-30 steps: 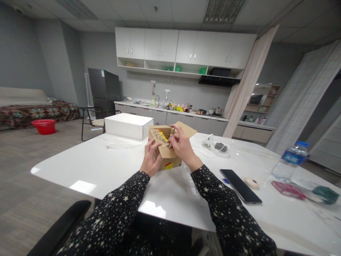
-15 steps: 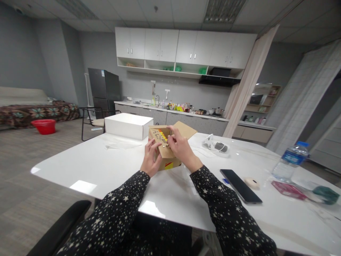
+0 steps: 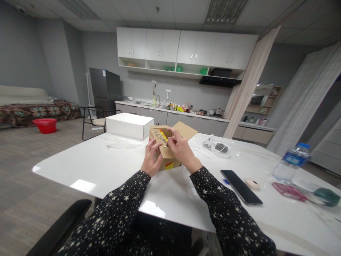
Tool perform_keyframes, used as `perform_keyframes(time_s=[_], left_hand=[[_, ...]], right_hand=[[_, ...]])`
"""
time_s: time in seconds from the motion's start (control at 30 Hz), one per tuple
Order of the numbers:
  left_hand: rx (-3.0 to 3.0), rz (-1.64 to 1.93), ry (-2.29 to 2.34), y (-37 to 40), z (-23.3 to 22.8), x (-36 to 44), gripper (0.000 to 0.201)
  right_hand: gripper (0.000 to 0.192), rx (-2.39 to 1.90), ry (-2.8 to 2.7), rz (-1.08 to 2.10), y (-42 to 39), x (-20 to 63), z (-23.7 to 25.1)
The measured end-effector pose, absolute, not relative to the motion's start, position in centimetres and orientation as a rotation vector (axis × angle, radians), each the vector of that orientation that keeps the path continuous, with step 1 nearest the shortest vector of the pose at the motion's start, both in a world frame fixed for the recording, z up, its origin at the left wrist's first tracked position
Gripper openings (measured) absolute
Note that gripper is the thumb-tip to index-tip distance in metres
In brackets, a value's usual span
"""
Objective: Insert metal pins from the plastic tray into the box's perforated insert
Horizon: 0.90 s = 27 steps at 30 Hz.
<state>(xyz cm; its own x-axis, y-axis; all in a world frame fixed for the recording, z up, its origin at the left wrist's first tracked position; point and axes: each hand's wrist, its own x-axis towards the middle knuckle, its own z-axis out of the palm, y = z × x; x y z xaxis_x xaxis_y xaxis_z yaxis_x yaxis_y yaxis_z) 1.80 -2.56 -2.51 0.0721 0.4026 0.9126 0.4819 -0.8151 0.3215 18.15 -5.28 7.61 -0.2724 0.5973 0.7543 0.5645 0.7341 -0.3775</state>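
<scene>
A small brown cardboard box (image 3: 170, 161) with red and yellow print stands open on the white table (image 3: 106, 167), its flaps raised. My left hand (image 3: 151, 159) grips the box's near left corner and front flap. My right hand (image 3: 182, 149) rests on top of the box, its fingertips pinching something small at the flap's edge; what it is I cannot tell. Both sleeves are black with white stars.
A closed white box (image 3: 128, 125) sits behind the brown one. To the right lie a white device (image 3: 217, 147), a black phone (image 3: 240, 182), a round pale object (image 3: 252, 183), a water bottle (image 3: 291, 161), a pink packet (image 3: 289, 191) and a dark green item (image 3: 325, 196).
My right hand's fingers have shifted slightly left along the top of the flap. The left hand keeps its grip; the view has nudged a little.
</scene>
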Motion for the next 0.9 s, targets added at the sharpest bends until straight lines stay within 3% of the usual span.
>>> perform_keyframes(time_s=[0.3, 0.43, 0.6, 0.9], left_hand=[[-2.253, -1.889, -0.936, -2.6, -2.5, 1.7, 0.039], [-2.252, -1.905, -0.936, -2.5, -2.4, 1.7, 0.038], [-2.237, -1.907, -0.960, -2.5, -2.4, 1.7, 0.037], [-2.226, -1.922, -0.952, -2.4, -2.5, 1.8, 0.037]], right_hand=[[0.038, -0.885, -1.913, 0.168, -4.8, 18.4, 7.8], [0.049, -0.859, -1.947, 0.205, -5.2, 18.9, 8.7], [0.062, -0.881, -2.025, 0.078, -5.8, 20.2, 10.0], [0.056, -0.972, -2.079, -0.041, -6.0, 20.7, 10.7]])
